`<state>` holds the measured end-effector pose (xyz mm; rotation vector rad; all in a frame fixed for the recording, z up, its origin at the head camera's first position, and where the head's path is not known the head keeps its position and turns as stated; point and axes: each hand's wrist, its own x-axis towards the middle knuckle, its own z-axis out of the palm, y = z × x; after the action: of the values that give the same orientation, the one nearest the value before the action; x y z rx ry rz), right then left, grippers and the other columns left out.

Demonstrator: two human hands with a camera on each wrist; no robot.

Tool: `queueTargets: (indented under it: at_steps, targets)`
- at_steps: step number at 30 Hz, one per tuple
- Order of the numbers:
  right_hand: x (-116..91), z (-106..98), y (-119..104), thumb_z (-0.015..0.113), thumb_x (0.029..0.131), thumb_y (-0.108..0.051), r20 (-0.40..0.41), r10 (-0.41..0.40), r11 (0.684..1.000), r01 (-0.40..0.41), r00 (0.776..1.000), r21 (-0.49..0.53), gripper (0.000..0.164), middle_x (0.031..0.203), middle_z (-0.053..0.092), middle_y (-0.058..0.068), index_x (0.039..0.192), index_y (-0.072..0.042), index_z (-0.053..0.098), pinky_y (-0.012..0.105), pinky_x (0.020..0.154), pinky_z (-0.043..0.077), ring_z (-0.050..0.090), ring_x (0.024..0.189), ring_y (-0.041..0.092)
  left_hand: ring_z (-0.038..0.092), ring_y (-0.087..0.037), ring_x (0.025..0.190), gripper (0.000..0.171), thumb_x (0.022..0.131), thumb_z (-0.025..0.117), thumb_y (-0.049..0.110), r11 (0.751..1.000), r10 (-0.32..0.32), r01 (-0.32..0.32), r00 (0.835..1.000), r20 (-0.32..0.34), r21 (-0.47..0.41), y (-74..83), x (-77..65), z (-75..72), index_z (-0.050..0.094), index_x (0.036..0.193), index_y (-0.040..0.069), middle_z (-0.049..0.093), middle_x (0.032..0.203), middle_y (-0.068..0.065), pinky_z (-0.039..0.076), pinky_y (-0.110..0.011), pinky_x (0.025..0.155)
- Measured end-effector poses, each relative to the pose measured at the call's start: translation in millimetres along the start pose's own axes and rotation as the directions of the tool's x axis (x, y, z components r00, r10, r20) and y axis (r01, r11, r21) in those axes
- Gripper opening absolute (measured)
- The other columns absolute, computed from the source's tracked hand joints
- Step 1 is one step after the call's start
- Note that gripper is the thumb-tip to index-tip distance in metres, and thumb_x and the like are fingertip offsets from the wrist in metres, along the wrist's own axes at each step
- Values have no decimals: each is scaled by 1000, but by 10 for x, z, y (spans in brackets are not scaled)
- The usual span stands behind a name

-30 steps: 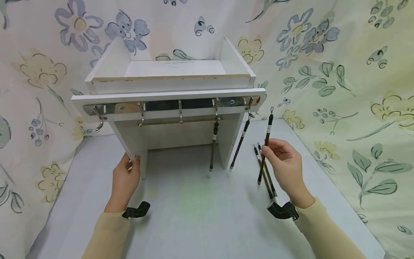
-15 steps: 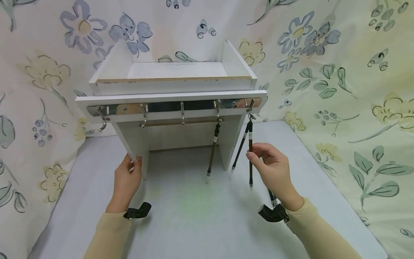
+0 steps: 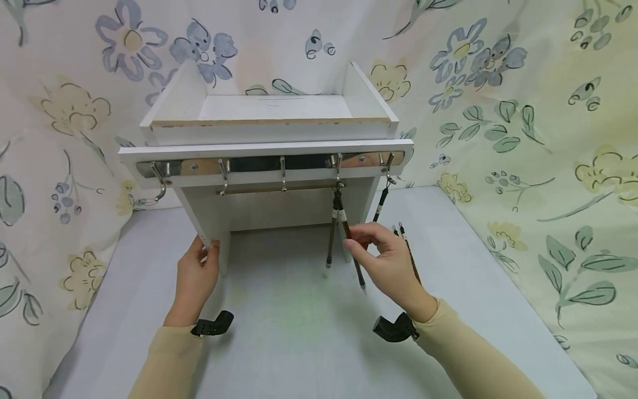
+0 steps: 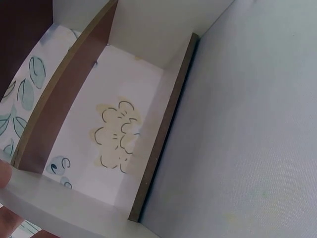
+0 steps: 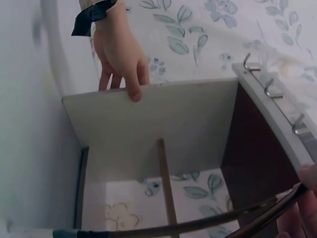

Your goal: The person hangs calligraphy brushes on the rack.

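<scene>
My right hand (image 3: 386, 263) pinches a slim brown calligraphy brush (image 3: 359, 274) by its handle, tip down and slanted. The brush's top end overlaps the fourth hook (image 3: 339, 168), where another calligraphy brush (image 3: 331, 238) hangs. From the rightmost hook hangs a further brush (image 3: 380, 205), its lower part hidden behind my right hand. My left hand (image 3: 194, 280) grips the front edge of the left side panel (image 3: 201, 213) of a white shelf, thumb on the inner face. In the right wrist view, that left hand (image 5: 121, 57) shows across the shelf's inside.
Two loose brushes (image 3: 409, 249) lie on the white tabletop (image 3: 289, 332), partly hidden by my right hand. The shelf has an open upper tray (image 3: 274, 105) and a metal hook rail (image 3: 259, 164); its three left hooks carry nothing. Floral cloth (image 3: 498, 83) surrounds the table.
My right hand has carried the held brush leftward, past the rightmost hook to the fourth hook, and the loose brushes show again. My left hand stays on the side panel.
</scene>
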<state>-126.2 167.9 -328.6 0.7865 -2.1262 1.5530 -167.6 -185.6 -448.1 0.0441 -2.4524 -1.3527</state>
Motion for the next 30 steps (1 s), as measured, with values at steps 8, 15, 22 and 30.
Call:
queueTargets:
  at_steps: [8, 15, 22, 30]
  targets:
    - [51, 216, -46, 68, 85, 8, 48, 27, 1000, -27, 998, -8, 21, 89, 65, 6, 105, 3, 66, 25, 62, 47, 57, 75, 17, 53, -43, 118, 45, 103, 44, 34, 1000, 22, -22, 1000, -21, -18, -5, -6, -24, 47, 143, 14, 50, 139, -19, 51, -57, 86]
    - [99, 373, -79, 68, 86, 6, 91, 20, 1000, -22, 996, 20, 20, 88, 65, 8, 105, 3, 66, 32, 66, 51, 57, 74, 20, 53, -44, 118, 45, 103, 44, 33, 1000, 28, -28, 999, -23, -10, 2, -2, -22, 46, 143, 13, 50, 139, -19, 51, -57, 86]
    - [134, 441, -103, 69, 87, 3, 95, 48, 998, -51, 994, 27, 19, 89, 65, 6, 106, 1, 67, 32, 67, 51, 57, 75, 19, 53, -43, 118, 46, 103, 44, 34, 1000, 23, -24, 1000, -20, -9, 2, 3, -12, 45, 144, 14, 49, 140, -18, 51, -56, 86]
    - [163, 467, -119, 69, 88, 1, 99, 63, 998, -65, 993, 12, 18, 90, 65, 5, 106, 0, 67, 29, 67, 51, 57, 75, 19, 53, -44, 118, 46, 103, 44, 34, 999, 33, -33, 999, -23, -14, -17, 6, -8, 44, 145, 15, 48, 141, -18, 51, -56, 86]
